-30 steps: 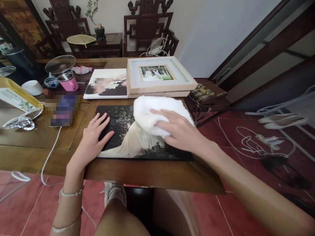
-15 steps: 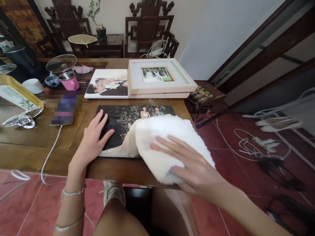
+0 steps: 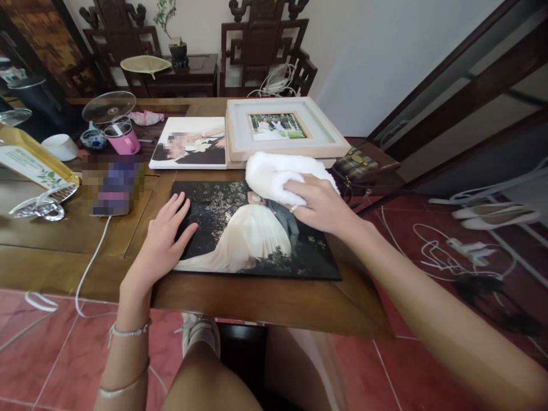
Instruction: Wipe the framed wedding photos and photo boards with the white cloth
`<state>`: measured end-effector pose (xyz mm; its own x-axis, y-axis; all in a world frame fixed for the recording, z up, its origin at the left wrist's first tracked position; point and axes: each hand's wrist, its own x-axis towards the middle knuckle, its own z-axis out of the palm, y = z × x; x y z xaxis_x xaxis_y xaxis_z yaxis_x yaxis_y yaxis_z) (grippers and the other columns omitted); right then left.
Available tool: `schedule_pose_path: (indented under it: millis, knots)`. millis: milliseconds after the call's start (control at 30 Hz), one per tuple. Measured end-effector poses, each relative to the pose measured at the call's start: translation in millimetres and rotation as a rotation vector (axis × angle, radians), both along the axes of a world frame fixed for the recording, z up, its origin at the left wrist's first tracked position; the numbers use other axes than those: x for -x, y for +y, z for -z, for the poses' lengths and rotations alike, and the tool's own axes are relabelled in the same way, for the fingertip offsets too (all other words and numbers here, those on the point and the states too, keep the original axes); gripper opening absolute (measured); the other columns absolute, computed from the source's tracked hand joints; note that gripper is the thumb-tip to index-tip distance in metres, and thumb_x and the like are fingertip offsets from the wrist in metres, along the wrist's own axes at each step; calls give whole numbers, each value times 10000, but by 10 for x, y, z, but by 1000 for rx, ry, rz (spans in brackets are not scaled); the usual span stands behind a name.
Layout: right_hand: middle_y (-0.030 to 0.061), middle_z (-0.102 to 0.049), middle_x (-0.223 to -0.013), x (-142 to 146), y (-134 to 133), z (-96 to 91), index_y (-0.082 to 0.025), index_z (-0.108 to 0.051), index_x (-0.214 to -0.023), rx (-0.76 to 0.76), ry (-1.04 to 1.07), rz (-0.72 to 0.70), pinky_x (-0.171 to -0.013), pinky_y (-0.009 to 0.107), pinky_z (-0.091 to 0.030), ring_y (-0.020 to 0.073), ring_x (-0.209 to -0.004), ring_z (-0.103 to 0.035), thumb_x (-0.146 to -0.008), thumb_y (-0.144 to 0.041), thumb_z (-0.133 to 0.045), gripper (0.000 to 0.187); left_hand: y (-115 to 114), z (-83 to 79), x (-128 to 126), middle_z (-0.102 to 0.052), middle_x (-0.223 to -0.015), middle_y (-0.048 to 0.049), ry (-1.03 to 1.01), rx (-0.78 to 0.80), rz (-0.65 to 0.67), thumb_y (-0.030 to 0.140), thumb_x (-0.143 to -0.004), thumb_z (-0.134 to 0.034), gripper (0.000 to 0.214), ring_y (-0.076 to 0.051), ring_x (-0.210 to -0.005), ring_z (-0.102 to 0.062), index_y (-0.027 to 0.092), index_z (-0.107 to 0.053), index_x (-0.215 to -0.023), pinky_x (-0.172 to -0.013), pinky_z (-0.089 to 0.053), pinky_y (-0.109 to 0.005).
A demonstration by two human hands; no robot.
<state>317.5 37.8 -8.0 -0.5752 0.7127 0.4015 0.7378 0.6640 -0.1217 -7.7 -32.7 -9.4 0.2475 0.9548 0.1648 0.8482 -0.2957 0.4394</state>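
Note:
A dark photo panel (image 3: 240, 240) showing a long white gown lies flat near the front edge of the wooden table (image 3: 265, 302). My left hand (image 3: 165, 240) rests flat on the panel's left edge, fingers spread. My right hand (image 3: 319, 202) presses a bunched white fluffy cloth (image 3: 278, 174) onto the panel's far right corner, fingers curled over the cloth.
Behind the panel lie a second photo print (image 3: 190, 142) and a pale wooden picture frame (image 3: 285, 128). A pink mug (image 3: 122, 137), a small fan (image 3: 109, 105) and a white cable (image 3: 92, 257) sit at the left. A plaid bag (image 3: 363, 162) is at the right, cords on the red tile floor (image 3: 454, 251).
My right hand pulled the cloth down to the panel's near right corner, then pushed it back up to the far right corner. My left hand stayed in place.

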Motion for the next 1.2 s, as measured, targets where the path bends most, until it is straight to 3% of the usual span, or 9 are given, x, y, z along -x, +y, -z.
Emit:
schedule_pose_path:
  millis: [100,233,333,433,600,767,867,967,1200]
  knots:
    - [105,-734,-953,17,-127,18,-227,-658,-927,-26,27,13,-837,498,-561,343,-1032,-668,-698,-100,-483,315,3,12,5,-309,-1613,-130,-17,-1,-2,458,-990,-389,567,-282,-1506,-242,205,-406,-1497,-1171,-251,-576]
    - [109,-659,-1315,35,-712,16,-232,-637,-856,-46,92,-114,-1001,540,-514,307,-1295,-553,-654,-39,-479,321,10,23,14,-307,-1614,-130,-28,-5,0,462,-992,-387,564,-278,-1507,-239,212,-407,-1497,-1171,-254,-572]
    - [114,-626,-1367,53,-1190,-27,-231,-572,-741,-22,167,-258,-1083,572,-448,295,-1356,-494,-702,-8,-467,249,11,17,14,-304,-1615,-132,-18,0,2,461,-996,-379,565,-281,-1507,-239,203,-403,-1499,-1172,-248,-578]
    - [113,-615,-1382,67,-1433,-78,-229,-520,-700,7,149,-355,-1084,584,-445,302,-1368,-474,-762,-9,-479,232,8,6,10,-315,-1610,-137,-7,-2,1,441,-1005,-354,555,-279,-1505,-246,183,-412,-1493,-1177,-243,-572]
    - [137,-640,-1344,57,-1064,-90,-219,-581,-780,-17,93,-366,-1059,563,-468,306,-1340,-510,-692,6,-465,268,8,4,7,-327,-1604,-140,6,-12,10,402,-1009,-340,537,-278,-1502,-254,165,-426,-1483,-1182,-240,-565]
    - [187,-700,-1204,19,-274,-19,-190,-643,-916,-35,23,-120,-911,550,-556,362,-1136,-649,-671,-51,-490,321,5,7,8,-318,-1610,-131,16,-5,4,388,-1009,-351,524,-282,-1503,-250,191,-414,-1490,-1173,-242,-590]
    - [146,-745,-1023,5,-92,35,-205,-639,-915,2,42,-39,-904,539,-552,360,-1053,-673,-689,-75,-498,297,2,5,1,-326,-1606,-137,9,-11,1,375,-1010,-356,515,-279,-1502,-254,190,-418,-1487,-1177,-246,-577]
    - [161,-694,-1217,2,-294,83,-217,-607,-857,-47,88,-56,-960,551,-514,361,-1187,-612,-663,-59,-489,276,-1,2,-8,-333,-1599,-156,7,-9,-3,359,-1008,-363,519,-278,-1500,-258,154,-423,-1480,-1182,-253,-554]
    - [163,-630,-1348,44,-1381,28,-224,-462,-695,-12,209,-275,-988,547,-478,334,-1358,-483,-690,-14,-474,210,-4,8,-11,-332,-1601,-147,10,-2,-23,352,-1005,-364,510,-282,-1499,-260,166,-424,-1476,-1164,-274,-576]
